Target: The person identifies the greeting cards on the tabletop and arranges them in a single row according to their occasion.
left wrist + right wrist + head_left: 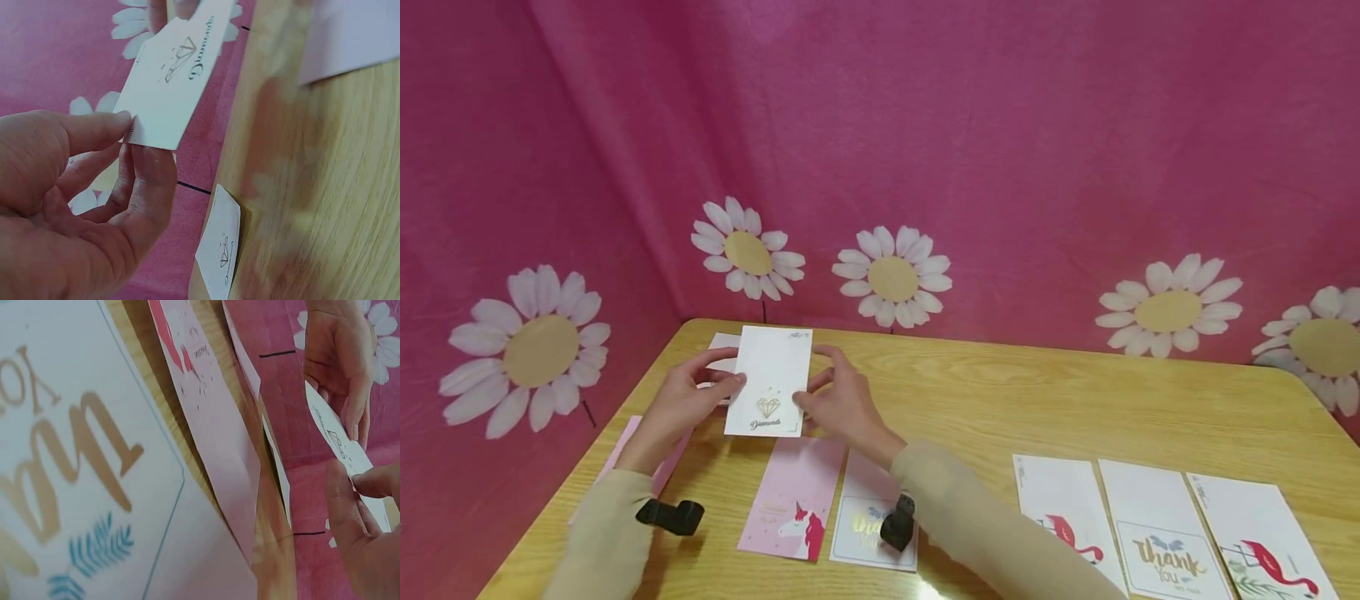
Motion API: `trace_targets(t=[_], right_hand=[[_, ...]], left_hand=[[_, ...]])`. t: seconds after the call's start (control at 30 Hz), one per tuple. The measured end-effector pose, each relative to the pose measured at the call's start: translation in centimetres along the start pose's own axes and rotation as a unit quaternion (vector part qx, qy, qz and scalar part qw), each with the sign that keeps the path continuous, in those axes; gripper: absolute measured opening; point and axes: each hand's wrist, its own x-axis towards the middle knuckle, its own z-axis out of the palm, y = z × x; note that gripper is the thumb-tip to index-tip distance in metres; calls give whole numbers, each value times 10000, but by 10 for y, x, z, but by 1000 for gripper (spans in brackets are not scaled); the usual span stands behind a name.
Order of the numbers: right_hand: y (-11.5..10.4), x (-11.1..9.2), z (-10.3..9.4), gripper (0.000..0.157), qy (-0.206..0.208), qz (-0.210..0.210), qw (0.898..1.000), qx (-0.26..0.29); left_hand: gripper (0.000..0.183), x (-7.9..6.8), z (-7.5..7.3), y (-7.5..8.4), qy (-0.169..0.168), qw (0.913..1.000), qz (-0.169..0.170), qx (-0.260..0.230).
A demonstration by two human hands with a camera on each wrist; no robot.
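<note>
A white card [767, 358] with a gold diamond drawing and the word Diamonds is held up off the table, tilted toward the camera. My left hand [679, 404] pinches its left edge between thumb and fingers. At the opposite edge my right hand [850, 408] grips it the same way. The left wrist view shows the left thumb on the printed face and the fingers behind. Beyond the held card, a second white card [723, 342] lies mostly covered; in the left wrist view this diamond-printed card [220, 250] rests near the table edge.
On the wooden table [955, 400], a pink unicorn card [797, 492] and a thank-you card [850, 546] lie nearer me. Another pink card [672, 462] is under my left forearm. Rightward are two flamingo cards [1060, 483] and another thank-you card [1150, 500]. A pink flowered curtain [1000, 167] hangs behind.
</note>
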Motion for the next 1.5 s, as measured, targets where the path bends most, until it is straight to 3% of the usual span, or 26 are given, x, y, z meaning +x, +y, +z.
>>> trace_targets(t=[0.13, 0.3, 0.53, 0.63, 0.87, 1.17, 1.5], right_hand=[[4, 6, -2, 72, 140, 6, 9999, 85], [9, 16, -5, 73, 160, -45, 9998, 62], [14, 32, -11, 46, 8, -98, 9995, -315], [15, 39, -11, 40, 18, -73, 9989, -465], [17, 51, -10, 39, 60, 167, 9977, -651], [21, 60, -4, 45, -355, 441, 9949, -837], [24, 65, 4, 44, -427, 339, 9910, -1223]], left_hand=[[58, 5, 4, 0, -16, 9988, -53, 496], [57, 14, 9, 1, 94, 9972, -341, 652], [51, 34, 15, -2, 164, 9932, -300, 1112], [48, 42, 13, -3, 137, 9873, -159, 1574], [41, 55, 2, -9, 196, 9637, 1, 2661], [39, 69, 2, -28, -544, 9563, 67, 2871], [33, 70, 0, -32, -720, 9557, -105, 2853]])
